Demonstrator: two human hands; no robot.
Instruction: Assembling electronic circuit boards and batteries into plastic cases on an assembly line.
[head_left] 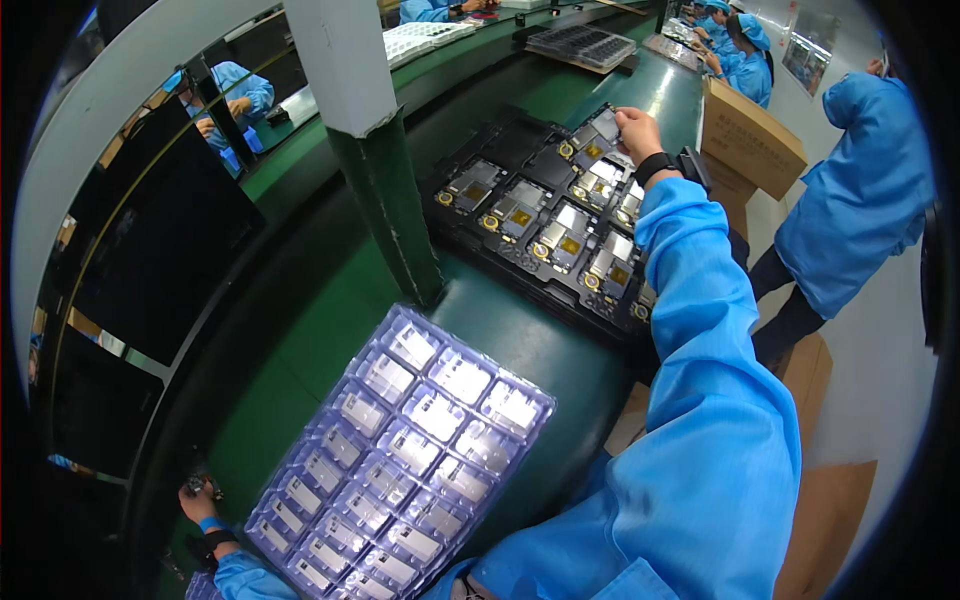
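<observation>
My right hand (637, 135) is stretched out to the far side of a black tray (520, 268), its fingers pinching the edge of a phone board assembly (597, 136) with silver shields and a gold patch. Several similar assemblies sit in the tray's pockets. At the lower left, my left hand (197, 502) is closed around a small dark part (203, 486), too small to make out. Between my arms lies a clear plastic blister tray (397, 395), its pockets filled with flat silver parts.
A green and white post (385, 190) rises between the bench and the dark panels at left. Cardboard boxes (750, 140) stand at right, near a person in a blue smock (860, 190). Other people work farther along the bench, beside another stack of trays (580, 47).
</observation>
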